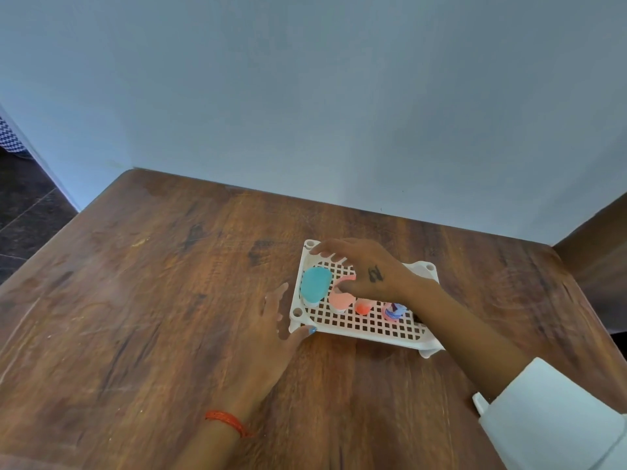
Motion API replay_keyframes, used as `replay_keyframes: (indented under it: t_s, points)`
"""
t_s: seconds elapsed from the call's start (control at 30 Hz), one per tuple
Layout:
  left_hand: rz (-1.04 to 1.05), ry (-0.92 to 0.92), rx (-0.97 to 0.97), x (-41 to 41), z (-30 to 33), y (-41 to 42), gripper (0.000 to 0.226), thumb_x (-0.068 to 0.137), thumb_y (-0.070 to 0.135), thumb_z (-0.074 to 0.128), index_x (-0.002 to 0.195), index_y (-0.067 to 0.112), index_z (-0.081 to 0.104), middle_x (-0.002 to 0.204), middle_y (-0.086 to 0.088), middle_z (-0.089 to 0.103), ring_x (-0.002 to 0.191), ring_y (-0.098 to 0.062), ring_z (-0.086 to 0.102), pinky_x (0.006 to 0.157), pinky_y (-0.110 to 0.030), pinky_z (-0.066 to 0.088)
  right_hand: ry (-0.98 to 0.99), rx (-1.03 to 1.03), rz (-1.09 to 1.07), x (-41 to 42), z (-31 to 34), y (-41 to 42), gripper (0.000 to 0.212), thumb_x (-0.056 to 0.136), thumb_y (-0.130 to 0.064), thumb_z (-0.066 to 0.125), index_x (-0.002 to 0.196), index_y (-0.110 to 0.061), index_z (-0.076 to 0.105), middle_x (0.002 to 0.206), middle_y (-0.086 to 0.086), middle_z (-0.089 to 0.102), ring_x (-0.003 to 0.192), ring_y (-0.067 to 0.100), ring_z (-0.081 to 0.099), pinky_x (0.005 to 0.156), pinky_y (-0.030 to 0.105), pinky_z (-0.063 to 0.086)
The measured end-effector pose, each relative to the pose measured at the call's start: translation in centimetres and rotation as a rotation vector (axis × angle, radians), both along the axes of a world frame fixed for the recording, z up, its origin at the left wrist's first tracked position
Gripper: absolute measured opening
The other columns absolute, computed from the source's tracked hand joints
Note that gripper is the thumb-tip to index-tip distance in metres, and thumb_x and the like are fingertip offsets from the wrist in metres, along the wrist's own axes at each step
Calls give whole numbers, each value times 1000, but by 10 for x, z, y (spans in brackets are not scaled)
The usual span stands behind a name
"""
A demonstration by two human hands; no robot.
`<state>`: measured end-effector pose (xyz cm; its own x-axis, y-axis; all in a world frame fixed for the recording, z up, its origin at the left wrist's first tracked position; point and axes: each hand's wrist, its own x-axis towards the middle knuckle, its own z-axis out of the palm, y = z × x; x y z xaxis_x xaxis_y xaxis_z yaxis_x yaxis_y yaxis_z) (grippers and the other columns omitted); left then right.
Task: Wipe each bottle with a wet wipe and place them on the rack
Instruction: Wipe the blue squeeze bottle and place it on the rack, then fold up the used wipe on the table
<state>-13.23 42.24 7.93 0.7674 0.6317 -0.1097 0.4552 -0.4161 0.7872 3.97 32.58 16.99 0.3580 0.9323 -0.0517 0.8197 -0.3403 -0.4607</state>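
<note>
A white grid rack (366, 325) lies on the wooden table (142, 283). On it stand a teal bottle (316, 285), a pink bottle (340, 299), a small orange bottle (363, 307) and a small blue-and-pink bottle (393, 312). My right hand (364, 268) hovers over the rack with fingers spread and relaxed, thumb curved just above the pink bottle; it holds nothing. My left hand (271, 337) lies flat on the table with straight fingers, its thumb touching the rack's near left corner. No wipe is visible.
A pale blue wall (305, 96) runs along the table's far edge. Dark floor (23, 212) shows at the left, a brown piece of furniture (597, 252) at the right. Bare wood lies left of the rack.
</note>
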Motion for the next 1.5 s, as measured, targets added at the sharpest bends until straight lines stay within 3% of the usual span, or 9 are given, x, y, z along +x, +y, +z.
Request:
replay_keyframes:
  t_s: [0.2, 0.3, 0.43, 0.63, 0.73, 0.93, 1.13, 1.3, 1.5]
  points:
    - [-56, -172, 91, 0, 6, -15, 74, 76, 46, 74, 135, 47, 29, 134, 13, 45, 106, -6, 51, 85, -23, 51, 86, 173, -143, -10, 3, -42, 59, 72, -25, 75, 124, -34, 49, 123, -10, 59, 105, 5, 56, 89, 29, 50]
    - [-91, -161, 77, 5, 3, -28, 79, 71, 57, 70, 139, 41, 34, 140, 9, 47, 116, -10, 52, 85, -8, 40, 123, 267, -226, -18, 3, -70, 60, 70, -27, 77, 122, -37, 49, 121, -13, 58, 107, 3, 55, 88, 18, 48]
    - [-139, -269, 119, 12, 12, -64, 78, 73, 38, 79, 138, 35, 36, 138, 9, 42, 120, -4, 41, 95, -15, 39, 188, 372, -385, -29, -9, -118, 57, 69, -34, 74, 123, -33, 53, 119, -13, 59, 108, 3, 56, 89, 20, 49]
    - [-374, -182, 103, 27, -4, -117, 75, 77, 48, 72, 134, 52, 24, 144, 16, 29, 131, -8, 36, 104, -36, 45, 225, 516, -626, -41, -43, -190, 57, 71, -28, 80, 123, -29, 56, 122, -13, 58, 109, 3, 56, 87, 22, 51]
    - [-510, -111, 97, 40, -19, -144, 78, 79, 49, 68, 144, 40, 25, 149, 10, 30, 132, -11, 38, 105, -36, 44, 208, 516, -765, -46, -65, -221, 58, 70, -36, 79, 122, -33, 55, 122, -16, 56, 110, 0, 53, 89, 11, 44]
    - [-730, -46, 47, 65, -46, -198, 71, 86, 37, 65, 146, 32, 27, 146, 5, 34, 129, -13, 41, 104, -35, 43, 157, 370, -1070, -51, -126, -273, 56, 66, -46, 67, 119, -29, 56, 113, -5, 61, 107, 16, 55, 92, 34, 44]
    - [-758, 49, 10, 94, -60, -234, 64, 89, 15, 61, 145, 26, 33, 138, 0, 41, 113, -15, 51, 98, -29, 46, 233, 178, -1044, -38, -168, -288, 51, 67, -36, 60, 115, -18, 61, 115, 3, 61, 109, 27, 55, 91, 39, 45]
    - [-683, 46, 7, 110, -67, -254, 49, 82, 0, 59, 127, 21, 58, 121, -2, 58, 106, -18, 58, 96, -25, 45, 225, 166, -1020, -31, -161, -289, 30, 72, -12, 68, 101, -13, 70, 99, 5, 68, 93, 20, 62, 75, 15, 39]
    - [-552, -27, -13, 113, -62, -281, 27, 78, -4, 64, 93, 17, 72, 96, 1, 68, 84, -13, 64, 80, -21, 49, 303, 166, -1099, -38, -149, -314, 20, 77, -11, 63, 90, -22, 74, 84, -2, 71, 79, 13, 64, 68, 21, 46]
